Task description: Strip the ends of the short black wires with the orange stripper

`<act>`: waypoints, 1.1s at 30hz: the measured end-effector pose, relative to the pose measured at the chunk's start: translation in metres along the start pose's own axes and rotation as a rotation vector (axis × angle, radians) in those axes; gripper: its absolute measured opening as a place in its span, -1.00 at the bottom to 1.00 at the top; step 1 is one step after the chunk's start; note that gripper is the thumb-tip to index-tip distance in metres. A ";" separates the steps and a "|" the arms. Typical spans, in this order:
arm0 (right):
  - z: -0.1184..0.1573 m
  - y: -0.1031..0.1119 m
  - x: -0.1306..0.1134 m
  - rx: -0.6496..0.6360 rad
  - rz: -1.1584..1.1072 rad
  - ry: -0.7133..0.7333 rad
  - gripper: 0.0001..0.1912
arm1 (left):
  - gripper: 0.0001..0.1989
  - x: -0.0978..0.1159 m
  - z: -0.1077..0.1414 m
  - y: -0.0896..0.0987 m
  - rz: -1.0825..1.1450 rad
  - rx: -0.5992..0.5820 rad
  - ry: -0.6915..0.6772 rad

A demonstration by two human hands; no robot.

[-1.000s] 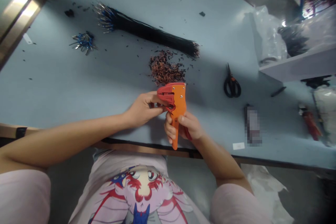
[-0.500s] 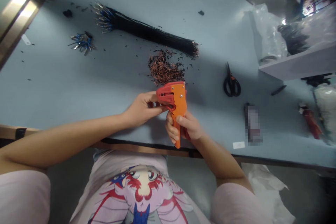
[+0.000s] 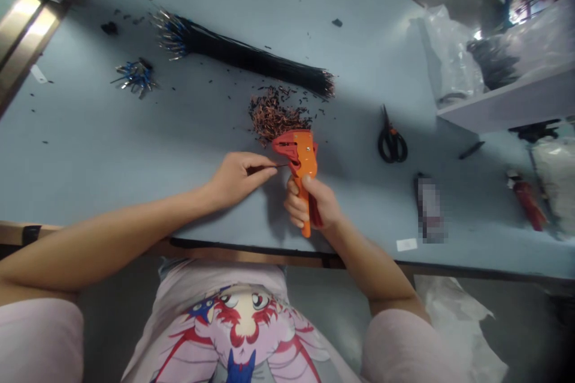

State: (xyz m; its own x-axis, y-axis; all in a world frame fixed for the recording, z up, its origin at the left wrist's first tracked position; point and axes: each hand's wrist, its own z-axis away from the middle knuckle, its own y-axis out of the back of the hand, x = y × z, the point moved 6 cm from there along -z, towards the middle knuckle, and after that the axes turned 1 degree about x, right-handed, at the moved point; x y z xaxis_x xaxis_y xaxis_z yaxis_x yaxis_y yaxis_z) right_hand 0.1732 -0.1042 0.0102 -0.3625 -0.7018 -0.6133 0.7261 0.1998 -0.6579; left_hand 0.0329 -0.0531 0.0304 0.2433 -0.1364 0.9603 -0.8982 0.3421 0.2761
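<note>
My right hand (image 3: pixel 312 203) is wrapped round the handles of an orange and red wire stripper (image 3: pixel 306 155), held upright near the table's front edge. Between thumb and fingers, my left hand (image 3: pixel 240 179) pinches a thin dark wire (image 3: pixel 282 165), whose end reaches the red jaw side of the tool. Just beyond the tool's head lies a heap of copper and black wire scraps (image 3: pixel 274 116). Behind that stretches a long bundle of black wires (image 3: pixel 251 54), with blue and metal terminals at its left end and bare copper at its right.
A small pile of blue terminals (image 3: pixel 137 76) lies at the left. To the right are black scissors (image 3: pixel 392 142), a pixelated dark object (image 3: pixel 430 206), a white label (image 3: pixel 406 245) and red-handled pliers (image 3: pixel 527 200). Plastic bags (image 3: pixel 453 54) stand by a shelf at the far right.
My left hand has drawn back left from the stripper's jaws, and the thin wire now shows between them. The stripper has shifted slightly away from me. The whole view has moved slightly.
</note>
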 end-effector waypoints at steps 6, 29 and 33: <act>-0.002 0.001 0.003 -0.143 -0.147 -0.124 -0.51 | -0.81 -0.002 -0.007 0.011 -0.204 0.018 -0.067; 0.023 0.010 -0.050 0.473 0.989 0.640 -0.60 | -0.94 0.028 0.008 0.037 -0.090 0.400 -0.315; 0.024 0.001 -0.052 0.649 1.376 0.659 -0.62 | -0.78 0.053 0.026 0.035 -0.240 0.419 -0.681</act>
State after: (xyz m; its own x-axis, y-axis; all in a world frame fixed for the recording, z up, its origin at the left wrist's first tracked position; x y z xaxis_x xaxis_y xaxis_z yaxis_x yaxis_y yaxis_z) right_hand 0.2066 -0.0834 0.0521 0.6695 0.1727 -0.7225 0.7370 -0.0332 0.6751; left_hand 0.0053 -0.0726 0.0900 0.2917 -0.7400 0.6060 -0.9447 -0.1238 0.3036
